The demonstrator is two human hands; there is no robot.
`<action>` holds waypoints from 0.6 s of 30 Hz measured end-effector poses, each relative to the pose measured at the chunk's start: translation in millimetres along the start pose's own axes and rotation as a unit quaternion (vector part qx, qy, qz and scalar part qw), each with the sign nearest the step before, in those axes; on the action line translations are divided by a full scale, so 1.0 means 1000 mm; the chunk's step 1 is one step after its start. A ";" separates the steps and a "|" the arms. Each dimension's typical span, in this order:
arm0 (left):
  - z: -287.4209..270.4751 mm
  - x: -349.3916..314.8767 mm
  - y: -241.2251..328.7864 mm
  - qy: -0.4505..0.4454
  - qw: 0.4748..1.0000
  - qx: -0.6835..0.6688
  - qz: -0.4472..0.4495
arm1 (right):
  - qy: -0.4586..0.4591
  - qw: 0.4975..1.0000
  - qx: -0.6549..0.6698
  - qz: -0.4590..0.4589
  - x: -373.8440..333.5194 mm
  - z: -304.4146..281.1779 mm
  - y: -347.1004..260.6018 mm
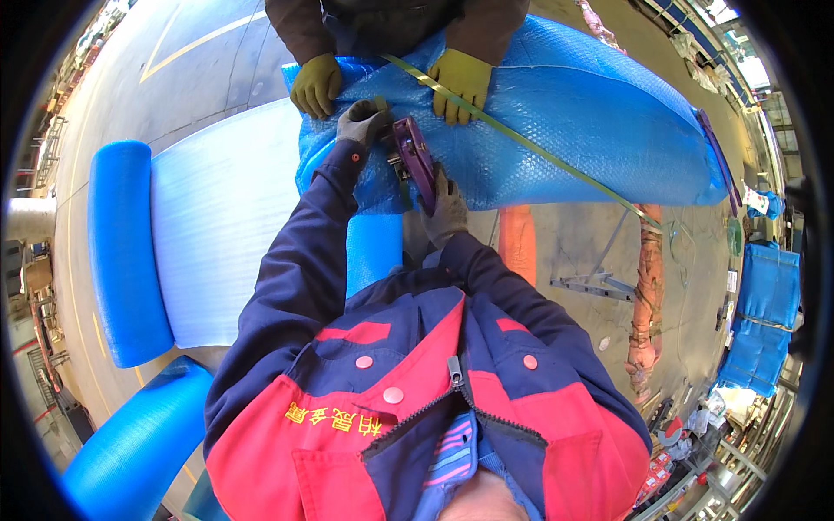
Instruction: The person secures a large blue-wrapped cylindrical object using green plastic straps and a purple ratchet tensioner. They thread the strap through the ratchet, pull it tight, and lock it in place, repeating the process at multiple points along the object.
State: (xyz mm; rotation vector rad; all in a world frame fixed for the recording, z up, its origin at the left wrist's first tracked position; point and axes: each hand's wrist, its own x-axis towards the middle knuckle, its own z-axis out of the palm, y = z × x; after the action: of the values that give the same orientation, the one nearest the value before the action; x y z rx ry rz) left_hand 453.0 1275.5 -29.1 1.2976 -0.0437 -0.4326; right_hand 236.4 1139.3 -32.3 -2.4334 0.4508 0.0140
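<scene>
A long bundle wrapped in blue bubble wrap [565, 122] lies across in front of me. A purple strapping tool [415, 161] rests against its near side, between my hands. My right hand [446, 208], in a grey glove, is closed around the tool's lower end. On the tool's other side, my grey-gloved left hand [361, 123] pinches a short end of green strap [380, 103] at the upper end of the tool. More green strapping [530, 148] runs slantwise over the bundle toward the right. What the tool grips underneath is hidden.
A co-worker's yellow-green gloved hands [460, 84] press on the bundle's far side. Blue rolls [130, 252] and a pale sheet [221, 226] lie at left. To the right are an orange wrapped post [645, 304], a metal stand [595, 285] and blue wrapped packs [760, 317].
</scene>
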 end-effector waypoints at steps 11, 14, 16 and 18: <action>0.021 -0.009 0.015 -0.030 0.999 -0.026 0.030 | 0.067 0.989 0.127 -0.018 -0.015 0.037 -0.009; 0.029 -0.011 0.020 -0.033 0.996 0.029 0.074 | 0.082 0.984 0.155 -0.039 -0.016 0.035 -0.008; 0.037 -0.010 0.018 -0.036 0.997 0.043 0.050 | 0.068 0.982 0.173 -0.017 -0.017 0.034 -0.006; 0.047 -0.001 0.013 -0.029 0.997 0.056 0.044 | 0.053 0.979 0.196 0.027 -0.017 0.036 -0.005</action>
State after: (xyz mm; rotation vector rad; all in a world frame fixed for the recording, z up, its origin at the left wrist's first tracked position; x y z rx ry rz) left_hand 442.7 1234.7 -3.8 1.3867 -0.1760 -0.3963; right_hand 225.4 1170.6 -55.2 -2.0394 0.5141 -0.1679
